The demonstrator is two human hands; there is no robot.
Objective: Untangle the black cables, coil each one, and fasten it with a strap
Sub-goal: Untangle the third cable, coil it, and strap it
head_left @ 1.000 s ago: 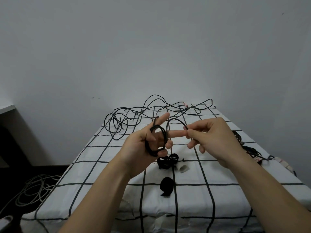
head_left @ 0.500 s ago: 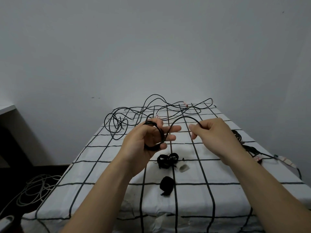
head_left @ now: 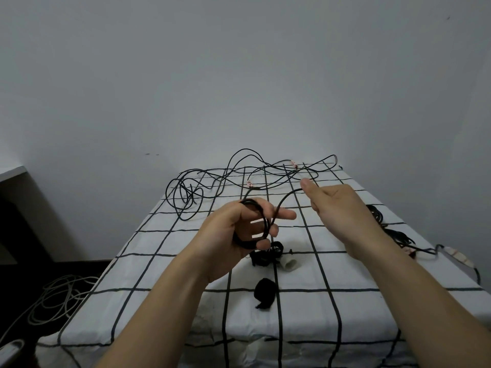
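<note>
My left hand (head_left: 233, 235) holds a small coil of black cable (head_left: 261, 224) wound in several loops around its fingers, above the middle of the table. The free run of that cable arcs up and right to my right hand (head_left: 337, 208), which pinches it between thumb and fingers. Beyond, the same cable joins a loose tangle of black cable (head_left: 191, 192) spread over the far half of the table. A bundled black cable (head_left: 265, 254) and a small black strap (head_left: 264, 293) lie below my left hand.
The table wears a white cloth with a black grid (head_left: 159, 261). A small white piece (head_left: 291, 264) lies beside the bundle. More dark cables (head_left: 393, 232) lie at the right edge. Pale cables (head_left: 58, 296) lie coiled on the floor at left.
My right hand has drawn away to the right and up from my left hand, pulling out a longer arc of cable. My left hand keeps the coil and has turned slightly.
</note>
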